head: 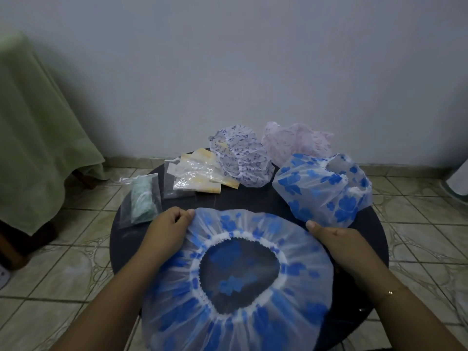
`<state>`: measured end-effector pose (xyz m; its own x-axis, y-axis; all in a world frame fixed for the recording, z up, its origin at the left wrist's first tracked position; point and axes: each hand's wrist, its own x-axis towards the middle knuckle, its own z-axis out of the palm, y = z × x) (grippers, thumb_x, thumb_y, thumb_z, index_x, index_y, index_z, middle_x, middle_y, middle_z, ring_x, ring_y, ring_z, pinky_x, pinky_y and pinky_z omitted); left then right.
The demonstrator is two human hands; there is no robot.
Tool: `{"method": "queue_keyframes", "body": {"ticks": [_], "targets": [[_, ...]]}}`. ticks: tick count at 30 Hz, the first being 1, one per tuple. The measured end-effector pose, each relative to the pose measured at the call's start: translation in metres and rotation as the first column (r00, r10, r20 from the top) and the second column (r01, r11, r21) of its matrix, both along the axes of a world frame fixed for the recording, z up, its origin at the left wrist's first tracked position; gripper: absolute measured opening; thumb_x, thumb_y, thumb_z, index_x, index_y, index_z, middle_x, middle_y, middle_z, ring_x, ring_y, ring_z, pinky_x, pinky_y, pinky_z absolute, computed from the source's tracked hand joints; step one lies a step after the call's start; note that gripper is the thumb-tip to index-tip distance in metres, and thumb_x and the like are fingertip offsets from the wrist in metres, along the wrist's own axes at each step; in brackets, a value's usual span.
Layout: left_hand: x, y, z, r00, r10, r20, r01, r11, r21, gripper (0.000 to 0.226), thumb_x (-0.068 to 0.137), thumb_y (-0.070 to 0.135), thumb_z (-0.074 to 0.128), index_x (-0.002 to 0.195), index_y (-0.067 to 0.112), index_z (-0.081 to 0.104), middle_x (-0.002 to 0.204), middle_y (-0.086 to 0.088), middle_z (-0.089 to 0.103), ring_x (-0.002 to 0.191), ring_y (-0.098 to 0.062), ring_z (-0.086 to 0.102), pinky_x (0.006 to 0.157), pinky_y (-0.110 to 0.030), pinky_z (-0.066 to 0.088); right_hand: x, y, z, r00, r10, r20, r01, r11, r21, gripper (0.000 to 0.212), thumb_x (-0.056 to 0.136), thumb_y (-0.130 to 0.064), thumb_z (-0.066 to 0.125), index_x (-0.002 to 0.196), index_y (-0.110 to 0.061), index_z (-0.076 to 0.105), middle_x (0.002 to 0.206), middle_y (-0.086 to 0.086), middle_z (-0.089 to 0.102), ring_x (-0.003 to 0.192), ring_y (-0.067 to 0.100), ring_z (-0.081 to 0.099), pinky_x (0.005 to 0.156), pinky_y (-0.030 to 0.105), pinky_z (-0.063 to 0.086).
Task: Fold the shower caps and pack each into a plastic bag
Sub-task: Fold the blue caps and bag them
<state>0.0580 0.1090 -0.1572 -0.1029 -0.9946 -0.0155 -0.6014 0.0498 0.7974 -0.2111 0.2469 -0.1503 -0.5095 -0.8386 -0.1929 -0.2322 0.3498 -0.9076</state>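
Observation:
A clear shower cap with blue flowers (177, 295) lies spread flat, opening up, on the round dark table (372, 224). My left hand (168, 228) pinches its far left edge. My right hand (334, 239) grips its far right edge. Behind it on the right sits a second blue-flowered cap (321, 188), puffed up. Further back are a purple-patterned cap (240, 158) and a pink cap (296, 140). At the left lie a plastic bag holding a green cap (143, 198) and a bag holding a yellow cap (197, 173).
The table stands on a tiled floor (63, 269) close to a pale wall (228, 59). A piece of furniture draped in green cloth (30, 122) stands at the left. A white object (459, 176) shows at the right edge.

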Motion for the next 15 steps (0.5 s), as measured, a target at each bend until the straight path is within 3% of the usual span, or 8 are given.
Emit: {"method": "queue_keyframes", "body": {"ticks": [2, 5, 7, 10, 12, 15], "targets": [[0.004, -0.001, -0.001, 0.997, 0.051, 0.049, -0.051, 0.999, -0.012, 0.031, 0.098, 0.035, 0.044, 0.09, 0.008, 0.058, 0.086, -0.01, 0.062, 0.077, -0.021, 0.057, 0.065, -0.034, 0.041, 0.002, 0.005, 0.004, 0.999, 0.052, 0.007, -0.052, 0.997, 0.051, 0.051, 0.085, -0.048, 0.058, 0.082, 0.002, 0.069, 0.055, 0.007, 0.065, 0.042, 0.014, 0.053, 0.041, 0.022, 0.036], [0.01, 0.003, -0.003, 0.993, 0.073, 0.088, -0.075, 0.997, 0.016, 0.018, 0.099, 0.021, 0.04, 0.106, 0.013, 0.054, 0.1, -0.007, 0.06, 0.079, -0.016, 0.054, 0.064, -0.031, 0.041, 0.004, 0.011, 0.006, 0.992, 0.123, 0.022, -0.124, 0.989, 0.085, 0.041, 0.079, -0.054, 0.058, 0.092, -0.017, 0.07, 0.07, 0.005, 0.071, 0.049, 0.019, 0.058, 0.038, 0.024, 0.034], [0.013, 0.01, -0.003, 0.994, 0.051, 0.093, -0.056, 0.997, 0.054, 0.03, 0.097, 0.013, 0.042, 0.126, 0.016, 0.047, 0.109, -0.006, 0.059, 0.08, -0.015, 0.055, 0.064, -0.029, 0.043, 0.003, 0.016, 0.007, 0.988, 0.143, 0.052, -0.148, 0.984, 0.096, 0.044, 0.072, -0.055, 0.061, 0.099, -0.02, 0.068, 0.079, 0.009, 0.073, 0.052, 0.02, 0.06, 0.038, 0.024, 0.035], [0.018, 0.02, 0.001, 0.99, -0.065, 0.125, 0.055, 0.995, 0.079, 0.055, 0.091, 0.005, 0.047, 0.14, 0.025, 0.034, 0.114, -0.002, 0.054, 0.08, -0.014, 0.058, 0.063, -0.028, 0.048, 0.004, 0.019, 0.006, 0.986, 0.139, 0.089, -0.146, 0.986, 0.079, 0.047, 0.075, -0.04, 0.069, 0.115, -0.016, 0.062, 0.087, 0.008, 0.073, 0.053, 0.015, 0.062, 0.039, 0.023, 0.038], [0.02, 0.025, 0.004, 0.983, -0.123, 0.137, 0.109, 0.989, 0.104, 0.055, 0.088, 0.002, 0.048, 0.135, 0.03, 0.043, 0.122, 0.001, 0.051, 0.088, -0.013, 0.058, 0.068, -0.028, 0.05, 0.006, 0.019, 0.004, 0.992, 0.1, 0.073, -0.104, 0.993, 0.052, 0.043, 0.082, -0.028, 0.069, 0.12, -0.012, 0.06, 0.089, 0.005, 0.072, 0.053, 0.013, 0.061, 0.041, 0.023, 0.041], [0.022, 0.027, 0.008, 0.971, -0.096, 0.218, 0.09, 0.995, 0.037, 0.016, 0.091, 0.02, 0.05, 0.092, 0.015, 0.065, 0.1, -0.004, 0.065, 0.078, -0.016, 0.061, 0.071, -0.036, 0.052, 0.01, 0.019, 0.003, 1.0, 0.002, 0.006, -0.002, 1.0, 0.011, 0.034, 0.086, -0.021, 0.066, 0.118, -0.012, 0.062, 0.085, 0.004, 0.069, 0.059, 0.015, 0.059, 0.043, 0.025, 0.046]]}}
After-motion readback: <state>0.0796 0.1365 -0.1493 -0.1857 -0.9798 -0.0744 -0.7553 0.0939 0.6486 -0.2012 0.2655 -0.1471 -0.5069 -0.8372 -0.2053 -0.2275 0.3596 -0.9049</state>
